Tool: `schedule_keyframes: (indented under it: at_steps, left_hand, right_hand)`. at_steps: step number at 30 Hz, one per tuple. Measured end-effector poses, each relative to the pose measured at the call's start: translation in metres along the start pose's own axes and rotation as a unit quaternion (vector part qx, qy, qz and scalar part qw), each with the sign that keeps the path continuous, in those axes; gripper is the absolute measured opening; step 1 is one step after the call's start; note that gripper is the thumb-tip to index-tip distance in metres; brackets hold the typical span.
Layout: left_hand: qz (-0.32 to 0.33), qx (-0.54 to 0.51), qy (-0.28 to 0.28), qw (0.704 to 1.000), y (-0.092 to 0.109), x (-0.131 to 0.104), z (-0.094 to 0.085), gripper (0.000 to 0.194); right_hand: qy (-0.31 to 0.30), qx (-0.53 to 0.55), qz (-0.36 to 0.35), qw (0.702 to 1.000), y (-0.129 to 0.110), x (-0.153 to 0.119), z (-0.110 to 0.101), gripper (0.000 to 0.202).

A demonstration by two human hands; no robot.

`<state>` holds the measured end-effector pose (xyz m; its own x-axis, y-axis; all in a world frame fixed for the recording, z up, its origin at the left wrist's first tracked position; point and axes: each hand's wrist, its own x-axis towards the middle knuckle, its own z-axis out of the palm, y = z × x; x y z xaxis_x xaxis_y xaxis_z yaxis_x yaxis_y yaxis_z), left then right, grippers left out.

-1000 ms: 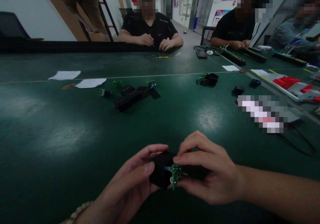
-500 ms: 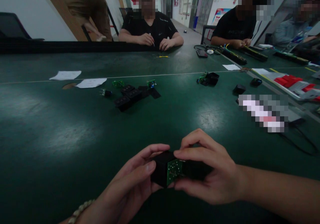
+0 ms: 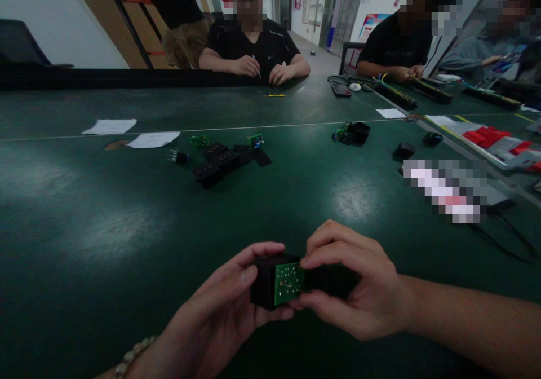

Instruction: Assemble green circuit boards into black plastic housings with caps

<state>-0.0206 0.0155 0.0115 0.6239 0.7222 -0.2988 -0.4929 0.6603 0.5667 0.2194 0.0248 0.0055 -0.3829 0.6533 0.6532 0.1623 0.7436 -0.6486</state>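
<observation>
**Circuit board [image 3: 289, 283] at the face of the black box [image 3: 265, 287], both hands engaged**

The counter [image 3: 105, 289] offers bare surface to the left of the left hand [image 3: 222, 305] and directly beyond both hands, as far as the black parts [image 3: 217, 164]. A pale seam crosses the counter beyond those parts. Beyond the right hand [image 3: 359, 289] and to its right, a dark cable [image 3: 513, 243] limits the clear area; a small black block [image 3: 404, 150] sits farther out. The counter's near edge cannot be made out.

Compared with one second ago, the circuit board has closed up to the black box: at that time it stood edge-on, with a gap between the two. Its soldered face now shows broadly. The index fingertip of the right hand, half a second ago on the upper edge of the box, is now at the board's right edge. The black parts on the counter have not moved.

The black box is held in the left hand, thumb on the near side and fingers around it. The circuit board lies between the hands, just left of the right thumb and index fingertips. These are moderately spaced at its right edge (whether they grip or only press cannot be told).
</observation>
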Motion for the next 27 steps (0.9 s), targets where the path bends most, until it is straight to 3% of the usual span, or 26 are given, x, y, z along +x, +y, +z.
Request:
schedule_keyframes:
  at_steps: [8,20,23,27]
  left_hand:
    - [-0.003,0.010,-0.014,1.000,0.0001,0.0004,0.0015,0.030]
    - [-0.011,-0.007,0.008,1.000,0.0017,0.0000,0.0013,0.029]
    - [-0.005,-0.007,0.004,1.000,0.0010,0.0003,0.0013,0.030]
    - [0.008,0.008,0.003,1.000,-0.0013,0.0010,-0.0010,0.030]
  right_hand:
    - [-0.006,0.002,-0.007,1.000,-0.0011,0.0014,-0.0005,0.031]
    - [-0.002,-0.004,-0.002,1.000,0.0030,0.0001,0.0023,0.032]
    - [0.014,-0.016,-0.025,0.999,0.0007,-0.0002,0.0009,0.037]
    - [-0.019,-0.070,-0.080,0.994,-0.0019,-0.0009,-0.0005,0.019]
